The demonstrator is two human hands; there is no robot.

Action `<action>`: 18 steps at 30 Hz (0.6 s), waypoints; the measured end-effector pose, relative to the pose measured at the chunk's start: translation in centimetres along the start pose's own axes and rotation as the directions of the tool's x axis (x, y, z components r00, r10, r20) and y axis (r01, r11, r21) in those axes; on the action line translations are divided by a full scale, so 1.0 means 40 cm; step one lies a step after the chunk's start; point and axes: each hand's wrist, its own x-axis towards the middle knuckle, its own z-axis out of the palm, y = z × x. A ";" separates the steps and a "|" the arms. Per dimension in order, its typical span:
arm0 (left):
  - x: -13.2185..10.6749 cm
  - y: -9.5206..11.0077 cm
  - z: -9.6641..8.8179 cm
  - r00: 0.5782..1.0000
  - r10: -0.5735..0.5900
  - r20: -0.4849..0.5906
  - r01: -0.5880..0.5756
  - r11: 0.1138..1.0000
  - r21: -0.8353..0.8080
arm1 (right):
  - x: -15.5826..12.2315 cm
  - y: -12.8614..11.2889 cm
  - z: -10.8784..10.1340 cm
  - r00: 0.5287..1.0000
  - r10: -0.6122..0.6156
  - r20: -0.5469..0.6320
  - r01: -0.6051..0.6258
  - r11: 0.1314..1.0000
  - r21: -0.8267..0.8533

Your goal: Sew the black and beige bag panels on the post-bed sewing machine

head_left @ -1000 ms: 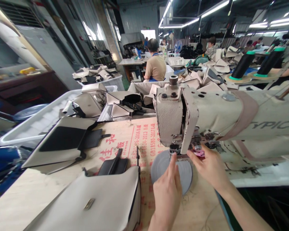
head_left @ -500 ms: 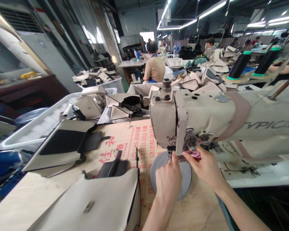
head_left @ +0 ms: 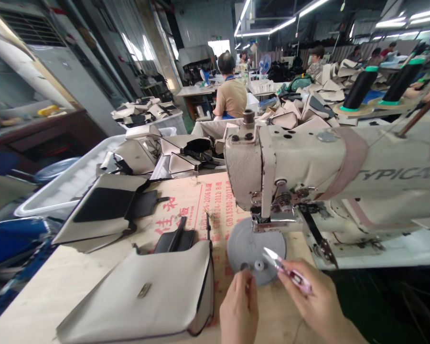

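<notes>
My right hand [head_left: 313, 291] is closed round a pair of pink thread snips [head_left: 299, 281]. Their bare blades point up and left over a round grey disc [head_left: 240, 241] on the tabletop. My left hand [head_left: 239, 306] is at the near edge of this disc, fingertips pinched on a small dark round piece [head_left: 245, 266], mostly hidden by the fingers. Beside those fingertips a small metal ring-like part [head_left: 259, 264] shows over the disc. Both hands are in front of the sewing machine's head [head_left: 245, 177], apart from its needle area [head_left: 260, 217].
A cream bag [head_left: 136, 291] with a metal clasp lies left of my hands on the plywood table [head_left: 186, 191]. Behind it lies a cream-and-black bag [head_left: 103, 200]. White bins [head_left: 68, 172] of bag pieces stand beyond. Black thread cones [head_left: 360, 91] stand at the right; a co-worker [head_left: 231, 93] sits ahead.
Both hands have drawn back from under the machine head toward me. The snips have come into plain view, and my left fingertips now pinch the small dark piece over the disc's near edge.
</notes>
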 end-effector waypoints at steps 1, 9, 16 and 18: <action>-0.029 -0.019 0.009 0.999 -0.040 0.027 0.040 0.999 -0.024 | -0.028 0.019 0.020 0.998 0.022 0.051 -0.022 1.000 0.004; -0.084 -0.035 0.030 0.979 -0.114 0.168 0.120 0.992 -0.026 | 0.001 0.173 0.120 0.992 0.102 -0.068 -0.117 0.954 -0.276; -0.150 -0.059 0.089 0.989 -0.106 0.104 0.111 0.993 -0.049 | -0.001 0.122 0.165 0.962 0.064 0.266 -0.003 0.975 -0.223; -0.163 -0.066 0.105 0.991 -0.116 0.063 0.121 0.990 -0.078 | 0.002 0.122 0.182 0.958 0.081 0.276 -0.029 0.982 -0.187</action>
